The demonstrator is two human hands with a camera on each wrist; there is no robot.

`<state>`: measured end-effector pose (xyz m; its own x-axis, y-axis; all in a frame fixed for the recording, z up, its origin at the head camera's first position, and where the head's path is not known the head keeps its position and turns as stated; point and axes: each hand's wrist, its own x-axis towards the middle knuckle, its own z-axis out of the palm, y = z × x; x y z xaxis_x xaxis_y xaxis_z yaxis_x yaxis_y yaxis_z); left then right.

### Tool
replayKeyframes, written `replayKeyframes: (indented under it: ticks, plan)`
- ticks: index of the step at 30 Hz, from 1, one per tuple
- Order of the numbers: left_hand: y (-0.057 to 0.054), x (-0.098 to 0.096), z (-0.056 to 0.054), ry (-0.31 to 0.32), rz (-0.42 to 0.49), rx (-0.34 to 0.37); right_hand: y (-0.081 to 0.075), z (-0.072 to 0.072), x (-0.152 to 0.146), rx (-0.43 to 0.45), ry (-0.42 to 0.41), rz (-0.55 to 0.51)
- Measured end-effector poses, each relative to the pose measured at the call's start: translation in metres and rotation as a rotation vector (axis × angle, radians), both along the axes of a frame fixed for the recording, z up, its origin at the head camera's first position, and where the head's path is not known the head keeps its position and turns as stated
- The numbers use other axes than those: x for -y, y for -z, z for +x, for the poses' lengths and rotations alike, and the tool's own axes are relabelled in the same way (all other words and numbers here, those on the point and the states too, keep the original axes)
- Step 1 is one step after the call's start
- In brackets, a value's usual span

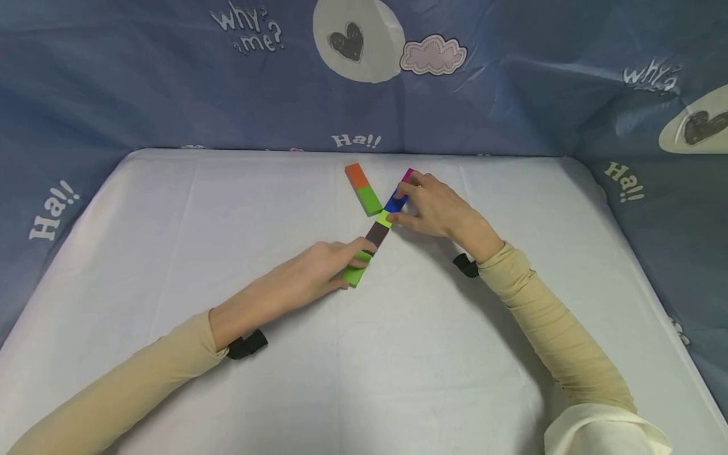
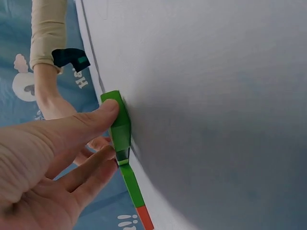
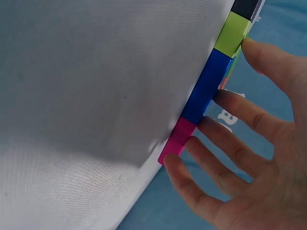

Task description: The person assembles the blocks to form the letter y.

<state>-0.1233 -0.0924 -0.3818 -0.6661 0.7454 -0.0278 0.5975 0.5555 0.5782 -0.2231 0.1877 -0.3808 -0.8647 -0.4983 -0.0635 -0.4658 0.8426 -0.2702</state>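
Observation:
A slanting row of coloured blocks lies on the table: a green block (image 1: 353, 275), a dark brown block (image 1: 376, 235), a yellow-green block (image 3: 232, 34), a blue block (image 3: 207, 88) and a magenta block (image 3: 177, 137). My left hand (image 1: 320, 272) holds the green block at the near end, its thumb toward that end and its fingers by the dark block. With fingers spread, my right hand (image 1: 436, 205) touches the row's right side: thumb at the yellow-green block, fingertips along the blue and magenta ones. Fingers partly hide the blocks in the head view.
Left of the row, an orange block (image 1: 355, 175) and another green block (image 1: 368, 201) lie end to end, slanting toward the yellow-green block. The white cloth-covered table (image 1: 227, 208) meets a blue printed backdrop (image 1: 170, 82) at its far edge.

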Motion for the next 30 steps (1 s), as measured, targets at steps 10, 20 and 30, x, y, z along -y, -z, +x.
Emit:
replayKeyframes:
  ticks: [10, 20, 30]
  plan:
    - [0.0028, -0.002, -0.0018, 0.024, -0.027, -0.061, 0.0007, -0.0009, 0.0001, -0.005, -0.014, 0.014]
    - [-0.0033, 0.0012, -0.0059, 0.041, -0.03, -0.088, -0.0002, -0.0035, 0.0009, -0.029, -0.04, 0.035]
    - [0.0004, 0.0005, -0.0031, 0.069, -0.051, -0.146, 0.0023, -0.002, 0.0012, -0.031, -0.015, 0.024]
